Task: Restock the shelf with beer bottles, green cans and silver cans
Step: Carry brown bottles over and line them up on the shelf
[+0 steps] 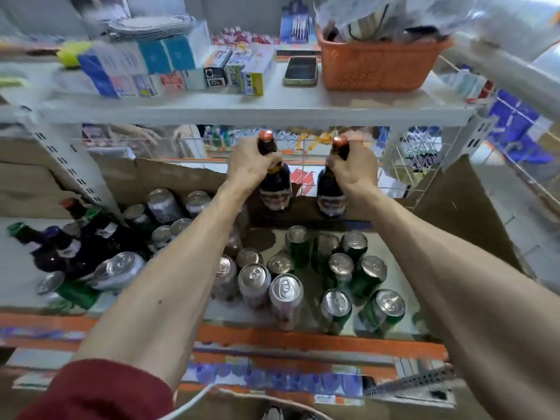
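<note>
Left of the green cans (pixel 366 274) stand silver cans (pixel 254 283). Behind the green cans the left hand (pixel 251 165) grips one beer bottle (pixel 274 189) by the neck, and the right hand (pixel 353 168) grips a second beer bottle (pixel 330 192) too. It looks like the bottle step — next, lower both upright onto the shelf (pixel 333 338) behind the green cans
</note>
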{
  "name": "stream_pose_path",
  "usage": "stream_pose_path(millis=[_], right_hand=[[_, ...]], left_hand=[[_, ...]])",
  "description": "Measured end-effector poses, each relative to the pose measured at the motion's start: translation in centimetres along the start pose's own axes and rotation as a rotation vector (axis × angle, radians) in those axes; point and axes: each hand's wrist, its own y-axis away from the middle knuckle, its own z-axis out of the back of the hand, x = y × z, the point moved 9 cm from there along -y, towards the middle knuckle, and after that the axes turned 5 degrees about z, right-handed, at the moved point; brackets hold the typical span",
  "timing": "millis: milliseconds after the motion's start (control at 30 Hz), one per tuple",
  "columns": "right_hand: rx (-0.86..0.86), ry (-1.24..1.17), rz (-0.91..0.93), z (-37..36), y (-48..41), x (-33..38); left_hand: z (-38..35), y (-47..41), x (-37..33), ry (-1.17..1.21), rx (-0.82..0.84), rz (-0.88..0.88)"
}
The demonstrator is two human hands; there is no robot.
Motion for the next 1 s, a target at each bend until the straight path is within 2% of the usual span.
stream_pose_path(millis=[200, 500, 767, 1000], right_hand=[[0.006, -0.004, 0.142, -0.2, 0.5, 8.6], [0.129, -0.101, 0.298, -4.8, 6.9, 21.8], [0.244, -0.185, 0.451, -11.2, 20.5, 34.0], [0.443, -0.213, 0.447, -20.4, 35.5, 39.7]], left_hand=[[8.1, 1.8, 0.4, -0.057, -0.151, 0.032], [23.7, 9.6, 7.8, -0.077, -0.325, 0.152], [37.2, 21.9, 18.4, -0.061, -0.471, 0.346], [44.0, 33.1, 30.5, -0.122, -0.447, 0.509]])
